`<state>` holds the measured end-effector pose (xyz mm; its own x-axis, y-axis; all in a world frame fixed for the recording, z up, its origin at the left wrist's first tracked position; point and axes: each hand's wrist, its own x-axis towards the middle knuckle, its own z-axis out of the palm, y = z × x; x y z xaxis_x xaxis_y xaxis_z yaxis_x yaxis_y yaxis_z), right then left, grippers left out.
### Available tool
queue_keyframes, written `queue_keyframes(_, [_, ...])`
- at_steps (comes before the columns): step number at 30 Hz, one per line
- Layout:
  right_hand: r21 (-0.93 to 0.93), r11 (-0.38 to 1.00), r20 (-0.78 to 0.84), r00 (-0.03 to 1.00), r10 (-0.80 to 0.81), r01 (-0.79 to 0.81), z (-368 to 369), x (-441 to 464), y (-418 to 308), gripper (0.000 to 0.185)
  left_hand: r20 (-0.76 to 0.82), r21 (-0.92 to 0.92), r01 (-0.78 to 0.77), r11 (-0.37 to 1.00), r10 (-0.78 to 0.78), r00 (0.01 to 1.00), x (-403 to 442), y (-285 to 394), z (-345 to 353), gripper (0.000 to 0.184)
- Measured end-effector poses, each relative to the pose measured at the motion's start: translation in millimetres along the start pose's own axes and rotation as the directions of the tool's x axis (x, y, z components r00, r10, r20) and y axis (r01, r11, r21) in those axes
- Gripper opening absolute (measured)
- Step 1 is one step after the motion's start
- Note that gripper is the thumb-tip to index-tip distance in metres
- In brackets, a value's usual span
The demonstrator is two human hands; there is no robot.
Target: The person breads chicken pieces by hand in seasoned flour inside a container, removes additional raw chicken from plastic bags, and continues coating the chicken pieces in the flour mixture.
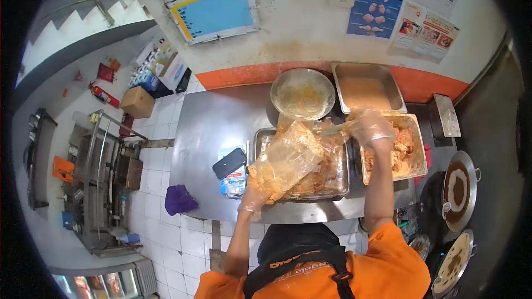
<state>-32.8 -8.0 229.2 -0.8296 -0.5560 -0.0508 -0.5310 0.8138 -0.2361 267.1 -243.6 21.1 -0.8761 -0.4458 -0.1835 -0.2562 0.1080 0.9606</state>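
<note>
My left hand (258,192), in a clear plastic glove smeared with orange batter, grips the lower end of a clear plastic bag (292,158) coated inside with batter. The bag lies tilted over a metal tray (346,187) that holds more plastic and orange, batter-covered pieces. My right hand (372,126), also gloved, is closed above the left edge of a rectangular pan (421,133) with flour-coated, chicken-like pieces (403,143). A narrow greyish-green strip (333,129) sticks out leftward from its fingers; its kind is unclear.
Behind the tray stands a round metal bowl (303,95) with batter residue, beside a deep pan of orange powder (363,94). A phone (229,163) lies on a blue-and-white packet (234,184) at left. Two woks (460,191) stand at right. A purple cloth (180,199) sits at the table's left edge.
</note>
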Motion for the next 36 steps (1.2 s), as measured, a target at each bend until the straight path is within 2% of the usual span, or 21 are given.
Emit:
queue_keyframes(2, [0.181,0.976,-0.187,0.979,-0.083,0.117,7,25,17,0.023,0.017,0.212,-0.001,0.977,-0.003,1.0,1,7,2,0.085])
queue_keyframes(3, [0.262,0.949,-0.276,0.956,-0.099,0.174,12,34,23,0.023,0.056,0.208,0.156,0.966,-0.171,0.984,-2,24,3,0.085])
queue_keyframes(4, [0.256,0.962,-0.267,0.963,-0.025,0.096,11,49,13,0.023,0.098,0.21,0.303,0.929,-0.329,0.939,-2,54,4,0.086])
queue_keyframes(6, [0.398,0.917,-0.165,0.981,0.099,-0.026,5,67,-19,0.026,0.055,0.284,0.341,0.896,-0.37,0.927,2,72,10,0.086])
queue_keyframes(7, [0.588,0.808,-0.133,0.983,0.127,-0.024,46,97,-1,0.029,-0.023,0.354,0.24,0.904,-0.248,0.969,5,72,7,0.084])
queue_keyframes(10, [0.431,0.895,-0.134,0.973,0.19,-0.115,51,80,-6,0.032,-0.132,0.465,-0.048,0.884,0.123,0.984,16,102,0,0.082])
queue_keyframes(11, [0.5,0.864,-0.135,0.979,0.15,-0.064,61,72,2,0.031,-0.153,0.487,-0.139,0.862,0.241,0.958,23,115,-2,0.082])
queue_keyframes(14, [0.689,0.725,-0.114,0.991,0.072,0.026,147,18,45,0.033,-0.059,0.389,-0.012,0.921,0.038,0.998,53,122,1,0.084])
queue_keyframes(15, [0.744,0.668,-0.092,0.993,0.072,0.02,182,-3,57,0.036,-0.043,0.584,-0.135,0.8,0.197,0.979,76,81,0,0.084])
queue_keyframes(16, [0.795,0.607,-0.069,0.995,0.071,0.012,217,-23,69,0.039,-0.005,0.552,-0.045,0.833,0.058,0.998,85,86,6,0.084])
queue_keyframes(18, [0.568,0.779,0.191,0.963,0.191,-0.267,157,-70,31,0.052,0.08,0.49,0.154,0.858,-0.22,0.972,104,98,23,0.083])
queue_keyframes(20, [0.477,0.877,0.019,0.997,-0.071,0.053,206,-75,35,0.059,0.164,0.418,0.057,0.907,-0.137,0.977,124,48,40,0.076])
queue_keyframes(22, [0.442,0.887,0.122,0.989,0.086,-0.131,219,-70,23,0.058,0.115,0.444,0.002,0.896,-0.06,0.992,126,37,67,0.067])
queue_keyframes(23, [0.519,0.839,0.145,0.984,0.099,-0.161,234,-64,22,0.056,0.193,0.17,0.096,0.981,-0.128,0.973,137,17,76,0.064])
queue_keyframes(25, [0.745,0.626,0.22,0.971,0.099,-0.232,267,-50,23,0.053,0.388,-0.364,0.338,0.868,-0.189,0.902,153,-28,91,0.058])
queue_keyframes(27, [0.902,0.293,0.309,0.949,0.07,-0.315,291,-34,27,0.05,0.355,-0.268,0.302,0.915,-0.197,0.914,147,9,116,0.057])
queue_keyframes(30, [0.902,-0.215,0.38,0.925,-0.012,-0.373,318,-32,28,0.046,0.37,-0.246,0.357,0.901,-0.253,0.894,147,25,139,0.059])
queue_keyframes(32, [0.844,-0.37,0.408,0.912,-0.026,-0.388,319,-38,24,0.043,0.432,-0.181,0.442,0.879,-0.333,0.838,149,39,143,0.054])
queue_keyframes(33, [0.837,-0.297,0.497,0.866,0.059,-0.46,290,-45,14,0.045,0.37,0.119,0.244,0.962,-0.271,0.889,147,42,145,0.053])
queue_keyframes(34, [0.884,-0.131,0.46,0.886,0.063,-0.449,294,-42,17,0.046,0.33,0.418,0.033,0.908,-0.185,0.926,147,46,148,0.053])
queue_keyframes(36, [0.897,0.192,0.394,0.917,0.058,-0.398,310,-46,23,0.049,0.299,0.56,-0.087,0.824,-0.103,0.949,139,54,154,0.054])
